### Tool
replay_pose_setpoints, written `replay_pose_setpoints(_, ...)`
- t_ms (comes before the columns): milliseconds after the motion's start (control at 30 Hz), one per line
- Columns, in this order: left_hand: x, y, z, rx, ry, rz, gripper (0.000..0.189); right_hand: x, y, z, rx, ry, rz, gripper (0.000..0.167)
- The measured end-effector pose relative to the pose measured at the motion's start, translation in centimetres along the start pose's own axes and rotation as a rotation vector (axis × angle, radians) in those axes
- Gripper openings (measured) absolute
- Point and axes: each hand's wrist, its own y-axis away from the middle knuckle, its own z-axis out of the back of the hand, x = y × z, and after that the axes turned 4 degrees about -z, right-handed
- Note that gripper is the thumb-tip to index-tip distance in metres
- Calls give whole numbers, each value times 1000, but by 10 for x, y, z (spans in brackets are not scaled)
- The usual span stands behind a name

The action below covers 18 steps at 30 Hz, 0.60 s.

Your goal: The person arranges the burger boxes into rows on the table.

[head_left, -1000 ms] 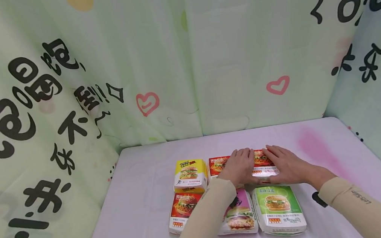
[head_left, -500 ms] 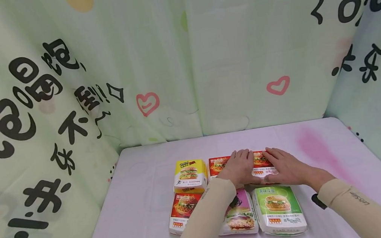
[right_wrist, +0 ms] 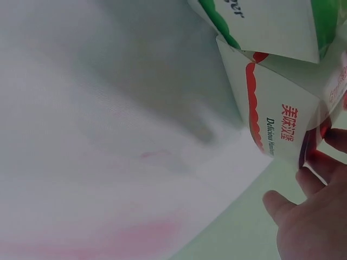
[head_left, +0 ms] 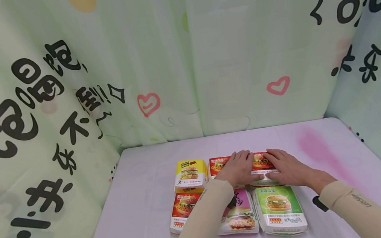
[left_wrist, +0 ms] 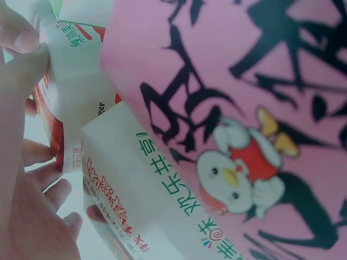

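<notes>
A red-topped burger box [head_left: 261, 162] lies at the back right of two rows of cartons. On its left side rests my left hand [head_left: 237, 168], its fingers extended and its thumb over the front of the lid. My right hand [head_left: 291, 168] touches the opposite side; in the right wrist view its fingertips meet the red box's [right_wrist: 282, 105] edge. Another red burger box [head_left: 219, 163] is partly covered by the left hand. Below my left wrist, the pink burger box [head_left: 240, 216] is partly hidden by the sleeve; it looms large in the left wrist view.
A yellow burger box [head_left: 191, 172] stands at the back left, behind a red one [head_left: 185, 205]. The green burger box [head_left: 278, 204] sits at the front right. All are on a pale table [head_left: 143, 198], with printed curtains [head_left: 226, 63] behind and beside it.
The back-right red box sits slightly closer to the front row. Both thumbs have shifted from its front edge onto the lid, leaving that edge in view. The other boxes stay put.
</notes>
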Motion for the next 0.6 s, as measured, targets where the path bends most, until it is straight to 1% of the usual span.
replay_pose_setpoints(133,0,2,0,-11,7,-3,86,0,1,0,-7,-14,-2,75)
replay_pose_setpoints(300,4,7,0,-39,46,7,77,-3,2,0,-9,-86,-52,75)
replay_pose_setpoints(433,14,9,2,-79,89,28,73,-4,3,3,-29,-150,-79,73)
replay_pose_setpoints(600,33,20,3,-138,165,72,72,-3,6,9,-75,-160,-93,72)
